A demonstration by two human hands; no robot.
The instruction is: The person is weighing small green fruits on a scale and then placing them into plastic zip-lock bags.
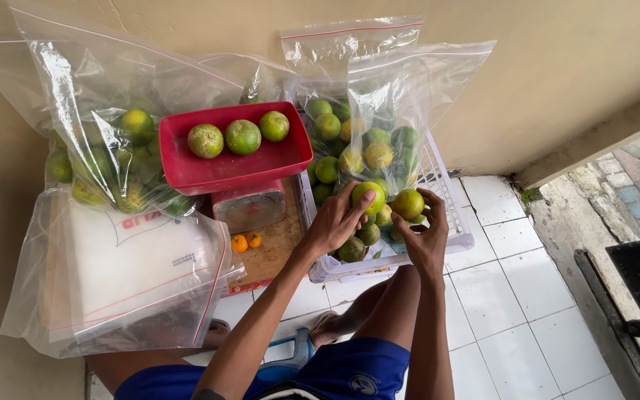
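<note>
My left hand grips a yellow-green citrus fruit over a white plastic basket. Beside it, my right hand holds another yellow-green fruit with its fingertips. Both hands hover above loose green fruits lying in the basket. A clear zip bag full of green and yellow citrus stands upright in the basket just behind my hands. To the left, a red tray on a metal scale carries three green fruits.
A large clear bag of citrus leans against the wall at left. A stack of empty plastic bags lies in front of it. Two small orange fruits sit on a wooden board. White floor tiles extend right; my knees are below.
</note>
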